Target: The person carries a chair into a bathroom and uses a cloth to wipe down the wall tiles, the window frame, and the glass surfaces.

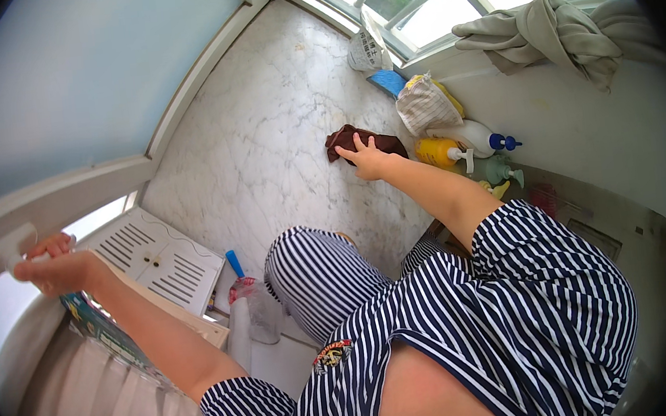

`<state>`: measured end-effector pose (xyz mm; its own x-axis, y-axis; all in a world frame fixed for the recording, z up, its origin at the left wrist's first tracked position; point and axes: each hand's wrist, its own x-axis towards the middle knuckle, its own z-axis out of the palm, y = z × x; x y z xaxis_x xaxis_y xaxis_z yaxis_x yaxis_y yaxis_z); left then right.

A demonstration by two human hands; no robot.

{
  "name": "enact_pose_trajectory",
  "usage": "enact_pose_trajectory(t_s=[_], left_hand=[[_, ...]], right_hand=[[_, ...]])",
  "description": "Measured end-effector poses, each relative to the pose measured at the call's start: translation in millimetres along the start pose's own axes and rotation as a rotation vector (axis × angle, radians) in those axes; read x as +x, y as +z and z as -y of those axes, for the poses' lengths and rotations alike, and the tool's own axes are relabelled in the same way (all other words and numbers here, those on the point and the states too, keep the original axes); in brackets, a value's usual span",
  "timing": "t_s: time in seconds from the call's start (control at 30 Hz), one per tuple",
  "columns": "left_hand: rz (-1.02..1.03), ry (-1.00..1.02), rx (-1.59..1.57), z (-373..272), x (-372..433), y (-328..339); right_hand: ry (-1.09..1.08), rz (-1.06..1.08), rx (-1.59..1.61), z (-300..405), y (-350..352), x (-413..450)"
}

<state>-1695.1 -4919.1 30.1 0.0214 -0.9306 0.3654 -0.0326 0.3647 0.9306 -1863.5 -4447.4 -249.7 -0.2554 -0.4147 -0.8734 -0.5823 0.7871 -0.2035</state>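
Observation:
My right hand (366, 157) lies with spread fingers on a crumpled dark brown cloth (384, 143), which rests on the grey-veined white marble surface (252, 131). Just right of the cloth lie a yellow pump bottle (435, 152) and a white bottle with a blue pump (466, 135). At the far left, my left hand (52, 262) is closed around a white handle (16, 256) on the white frame of the frosted door panel (82, 76). The part of the handle inside the fingers is hidden.
Along the right wall are a striped cloth bag (429, 105), a blue sponge or pad (388, 83), a white printed bag (367, 49) and a green pump bottle (500, 169). A knotted grey cloth (558, 38) hangs by the window. A slotted white cabinet (153, 260) stands lower left.

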Motion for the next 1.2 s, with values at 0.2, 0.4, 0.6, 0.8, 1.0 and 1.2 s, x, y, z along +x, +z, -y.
enact_pose_trajectory(t_s=[0.2, 0.4, 0.6, 0.8, 1.0, 1.2], left_hand=[[-0.109, 0.037, 0.089, 9.0, 3.0, 25.5], [-0.290, 0.073, 0.166, 22.8, 15.3, 44.1], [-0.181, 0.221, 0.342, 36.7, 25.6, 57.4], [-0.176, 0.353, 0.484, 45.2, 33.7, 55.3], [-0.270, 0.461, 0.483, 47.0, 28.4, 70.8], [-0.230, 0.281, 0.502, 18.8, -9.2, 79.7]], right_hand=[[0.076, 0.080, 0.098, 14.1, -32.7, -3.4], [0.092, 0.034, 0.187, 18.1, -45.5, 14.0], [0.134, 0.104, 0.181, 15.8, -62.0, 21.6], [0.125, 0.102, 0.125, 9.6, -73.6, 28.5], [0.121, 0.088, 0.205, -6.4, -72.3, 19.7], [0.120, 0.032, 0.264, -32.4, -54.7, 14.0]])
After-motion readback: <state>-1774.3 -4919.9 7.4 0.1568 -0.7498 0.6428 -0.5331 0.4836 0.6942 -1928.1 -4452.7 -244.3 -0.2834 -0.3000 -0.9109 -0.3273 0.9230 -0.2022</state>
